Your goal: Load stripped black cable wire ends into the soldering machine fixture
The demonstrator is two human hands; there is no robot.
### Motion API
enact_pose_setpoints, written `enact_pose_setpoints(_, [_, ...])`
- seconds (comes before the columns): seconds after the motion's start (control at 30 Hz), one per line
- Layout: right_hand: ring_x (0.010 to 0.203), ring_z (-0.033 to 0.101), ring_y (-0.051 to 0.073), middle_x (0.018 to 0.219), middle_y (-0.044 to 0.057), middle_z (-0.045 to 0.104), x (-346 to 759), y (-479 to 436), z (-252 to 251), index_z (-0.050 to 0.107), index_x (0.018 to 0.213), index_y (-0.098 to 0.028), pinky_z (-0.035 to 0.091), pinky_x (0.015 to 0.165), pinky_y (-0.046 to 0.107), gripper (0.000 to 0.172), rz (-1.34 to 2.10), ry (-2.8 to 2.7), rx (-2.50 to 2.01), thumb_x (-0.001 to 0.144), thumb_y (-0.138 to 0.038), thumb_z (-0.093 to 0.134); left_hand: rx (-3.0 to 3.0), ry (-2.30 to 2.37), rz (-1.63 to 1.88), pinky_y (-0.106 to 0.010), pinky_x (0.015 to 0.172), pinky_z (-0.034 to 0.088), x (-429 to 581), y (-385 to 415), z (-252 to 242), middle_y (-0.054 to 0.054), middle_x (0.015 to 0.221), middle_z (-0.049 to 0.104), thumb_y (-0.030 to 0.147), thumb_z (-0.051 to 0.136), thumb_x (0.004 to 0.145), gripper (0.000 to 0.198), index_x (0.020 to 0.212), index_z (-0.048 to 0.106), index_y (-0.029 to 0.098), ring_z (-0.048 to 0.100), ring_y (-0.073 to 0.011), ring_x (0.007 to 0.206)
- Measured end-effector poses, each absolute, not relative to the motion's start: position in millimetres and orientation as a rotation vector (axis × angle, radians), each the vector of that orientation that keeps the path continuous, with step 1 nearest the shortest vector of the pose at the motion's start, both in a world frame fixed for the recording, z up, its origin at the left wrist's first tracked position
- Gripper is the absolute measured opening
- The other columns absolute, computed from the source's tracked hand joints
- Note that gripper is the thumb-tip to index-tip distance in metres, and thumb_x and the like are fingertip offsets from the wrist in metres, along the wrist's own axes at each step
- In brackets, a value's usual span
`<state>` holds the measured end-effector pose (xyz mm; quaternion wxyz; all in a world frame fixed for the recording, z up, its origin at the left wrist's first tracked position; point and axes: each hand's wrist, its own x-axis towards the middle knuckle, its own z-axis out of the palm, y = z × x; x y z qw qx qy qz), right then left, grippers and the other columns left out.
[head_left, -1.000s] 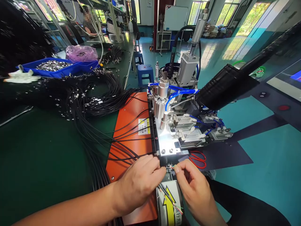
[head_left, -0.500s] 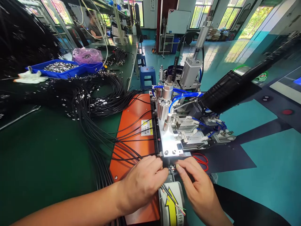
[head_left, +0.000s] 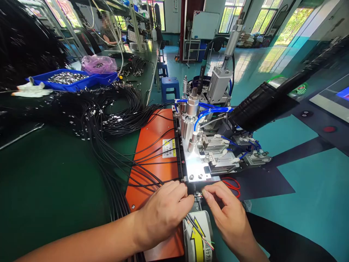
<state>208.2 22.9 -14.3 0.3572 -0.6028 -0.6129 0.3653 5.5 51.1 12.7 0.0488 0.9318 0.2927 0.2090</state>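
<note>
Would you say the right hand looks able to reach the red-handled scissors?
Likely yes: the red-handled scissors lie just beyond the right hand with nothing apparently between, though its fingertips appear busy at a wire.

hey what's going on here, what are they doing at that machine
A person works bare-handed at the front of a pneumatic machine. Their left hand grips black cables whose coloured wire ends stick out over a yellow arrow. The right hand's fingertips meet by fine wires, too small to make out. More cables drape across the orange cover.
</note>
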Motion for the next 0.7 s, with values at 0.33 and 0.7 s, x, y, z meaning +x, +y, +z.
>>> enact_pose_setpoints(0.33, [0.074, 0.057, 0.017, 0.08, 0.001, 0.059, 202.0, 21.3, -22.4, 0.06, 0.081, -0.022, 0.045, 0.069, 0.028, 0.029, 0.903, -1.6, -1.644, 0.1, -0.037, 0.045, 2.982, 0.959, 0.381, -0.036, 0.066, 0.049, 4.9, 41.1, 27.5, -0.006, 0.078, 0.058, 0.007, 0.049, 0.086, 0.013, 0.089, 0.06, 0.013, 0.052, -0.0218, 0.072])
enact_pose_setpoints(0.7, [0.077, 0.062, 0.018, 0.088, 0.005, 0.062, 208.3, 7.9, -14.4, 0.063, 0.099, -0.024, 0.051, 0.067, 0.028, 0.014, 0.697, -1.656, -1.502, 0.098, -0.027, 0.049, 2.879, 1.209, 0.382, -0.044, 0.072, 0.047, 3.1, 28.1, 24.1, -0.011, 0.087, 0.055, 0.011, 0.05, 0.079, 0.024, 0.099, 0.062, 0.012, 0.049, -0.0271, 0.082])
